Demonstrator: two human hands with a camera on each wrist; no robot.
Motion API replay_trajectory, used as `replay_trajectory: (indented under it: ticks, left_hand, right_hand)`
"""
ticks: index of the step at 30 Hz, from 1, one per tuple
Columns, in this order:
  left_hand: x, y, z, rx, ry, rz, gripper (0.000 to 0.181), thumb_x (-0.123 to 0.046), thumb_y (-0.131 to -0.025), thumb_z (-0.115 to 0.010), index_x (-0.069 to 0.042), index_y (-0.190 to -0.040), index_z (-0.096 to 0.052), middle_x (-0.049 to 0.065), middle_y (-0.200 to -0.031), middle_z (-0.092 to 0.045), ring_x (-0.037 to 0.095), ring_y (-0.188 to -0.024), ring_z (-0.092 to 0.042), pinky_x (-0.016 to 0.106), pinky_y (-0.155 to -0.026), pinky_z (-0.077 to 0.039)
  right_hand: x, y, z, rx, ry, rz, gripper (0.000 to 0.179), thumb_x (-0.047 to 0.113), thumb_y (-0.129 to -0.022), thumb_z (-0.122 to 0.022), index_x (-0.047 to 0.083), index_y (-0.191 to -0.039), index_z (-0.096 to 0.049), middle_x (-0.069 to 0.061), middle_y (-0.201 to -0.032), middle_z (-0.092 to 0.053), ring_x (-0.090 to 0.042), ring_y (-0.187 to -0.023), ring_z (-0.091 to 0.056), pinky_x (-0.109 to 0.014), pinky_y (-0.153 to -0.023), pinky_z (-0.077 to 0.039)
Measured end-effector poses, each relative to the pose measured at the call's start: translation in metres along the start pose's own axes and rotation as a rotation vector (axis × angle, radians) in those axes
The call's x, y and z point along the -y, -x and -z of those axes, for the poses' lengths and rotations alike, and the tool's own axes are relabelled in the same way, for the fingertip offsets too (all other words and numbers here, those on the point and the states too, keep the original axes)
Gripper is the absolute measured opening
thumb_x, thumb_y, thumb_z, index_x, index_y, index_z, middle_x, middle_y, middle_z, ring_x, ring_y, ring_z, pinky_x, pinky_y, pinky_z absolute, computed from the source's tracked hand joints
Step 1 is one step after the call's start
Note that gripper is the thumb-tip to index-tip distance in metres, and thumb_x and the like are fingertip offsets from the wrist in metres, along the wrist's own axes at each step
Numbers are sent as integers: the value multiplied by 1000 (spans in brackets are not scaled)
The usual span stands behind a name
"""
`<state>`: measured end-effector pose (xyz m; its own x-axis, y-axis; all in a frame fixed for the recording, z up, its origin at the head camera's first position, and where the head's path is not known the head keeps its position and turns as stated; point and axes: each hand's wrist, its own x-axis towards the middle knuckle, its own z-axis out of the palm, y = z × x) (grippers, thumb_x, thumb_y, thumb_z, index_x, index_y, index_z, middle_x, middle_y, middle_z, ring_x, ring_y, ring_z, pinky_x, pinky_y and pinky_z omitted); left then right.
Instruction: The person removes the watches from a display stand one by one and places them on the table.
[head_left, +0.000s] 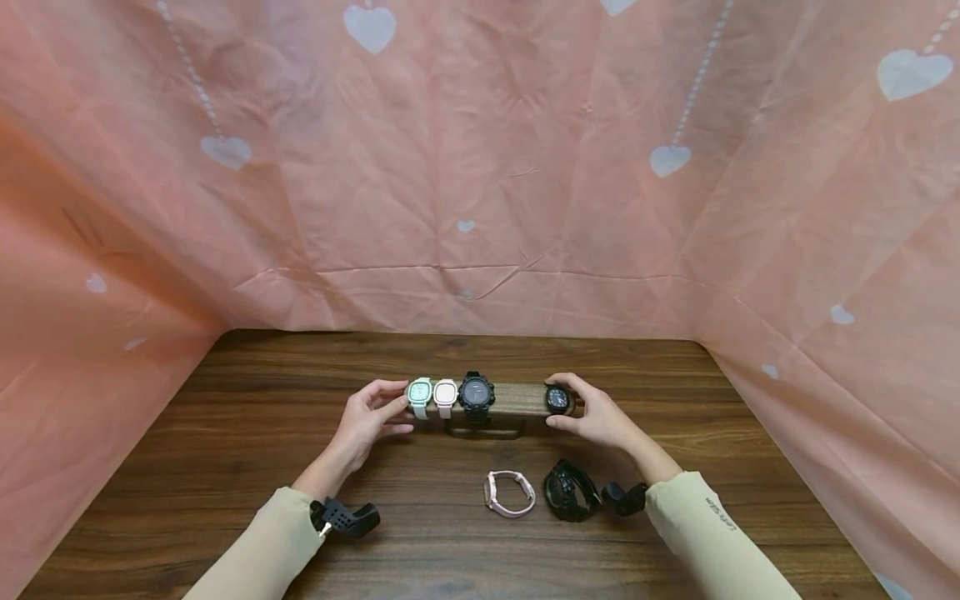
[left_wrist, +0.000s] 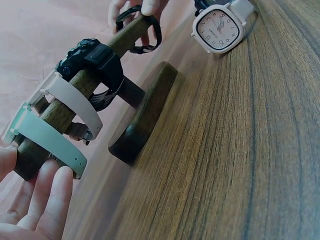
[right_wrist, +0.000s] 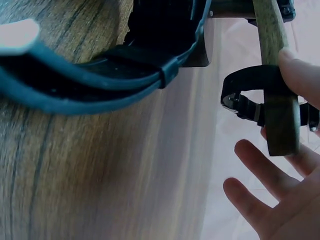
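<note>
A wooden watch stand [head_left: 521, 400] holds a mint green watch [head_left: 420, 393], a pale pink watch [head_left: 446, 394] and a large black watch [head_left: 476, 392] side by side toward its left end. At that end my left hand [head_left: 367, 417] pinches the mint watch on the bar, thumb in front and other fingers beneath in the left wrist view. My right hand [head_left: 596, 412] holds a small black square watch [head_left: 557, 399] at the bar's right end. Its thumb lies against the strap [right_wrist: 250, 77], with two fingers spread away from the bar.
On the wooden table [head_left: 435, 550], in front of the stand, lie another pale pink watch [head_left: 510, 493] and a chunky black watch [head_left: 570, 492]. The stand's base [left_wrist: 145, 115] rests behind them. A pink heart-patterned cloth [head_left: 480, 167] surrounds the table's back and sides.
</note>
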<state>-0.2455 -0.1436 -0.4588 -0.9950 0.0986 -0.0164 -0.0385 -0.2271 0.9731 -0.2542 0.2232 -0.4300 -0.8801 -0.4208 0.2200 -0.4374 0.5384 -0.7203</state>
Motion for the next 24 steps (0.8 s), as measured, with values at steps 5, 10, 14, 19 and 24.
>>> replay_trajectory:
  ticks: [5, 10, 14, 19, 24]
  left_hand:
    - [0, 1, 0, 5, 1, 1, 38, -5, -86, -66, 5, -120, -53, 11, -102, -60, 24, -77, -63, 43, -69, -57]
    - [1, 1, 0, 0, -2, 9, 38, -5, -86, -66, 5, -120, -54, 12, -103, -60, 22, -75, -63, 43, -69, -56]
    - [1, 1, 0, -5, -2, 14, 37, -5, -86, -65, 4, -120, -54, 13, -103, -59, 23, -76, -63, 44, -69, -56]
    - [1, 1, 0, -1, 0, 9, 37, -4, -86, -65, 5, -120, -53, 12, -102, -60, 23, -76, -63, 44, -70, -56]
    - [1, 0, 0, 2, 5, -2, 37, -4, -86, -65, 5, -120, -53, 12, -102, -60, 22, -75, -63, 43, -69, -57]
  right_hand:
    - [-6, -1, -1, 27, -147, -8, 57, 10, -77, -76, 9, -128, -50, -15, -112, -56, -23, -93, -58, -28, -74, -52]
    - [-10, -2, -2, 38, -233, -15, 59, 9, -77, -77, 3, -129, -48, -15, -108, -56, -18, -89, -57, -26, -70, -51]
    - [-11, -2, -3, 40, -292, -8, 59, 5, -77, -75, -1, -128, -47, -17, -108, -56, -15, -87, -55, -25, -66, -51]
    - [-3, 0, -2, 33, -346, -1, 56, -3, -78, -71, -4, -128, -45, -23, -117, -51, -12, -84, -53, -23, -61, -48]
    - [3, 2, 1, 19, -380, -39, 57, -4, -80, -69, -8, -130, -43, -26, -125, -47, -14, -84, -51, -24, -62, -47]
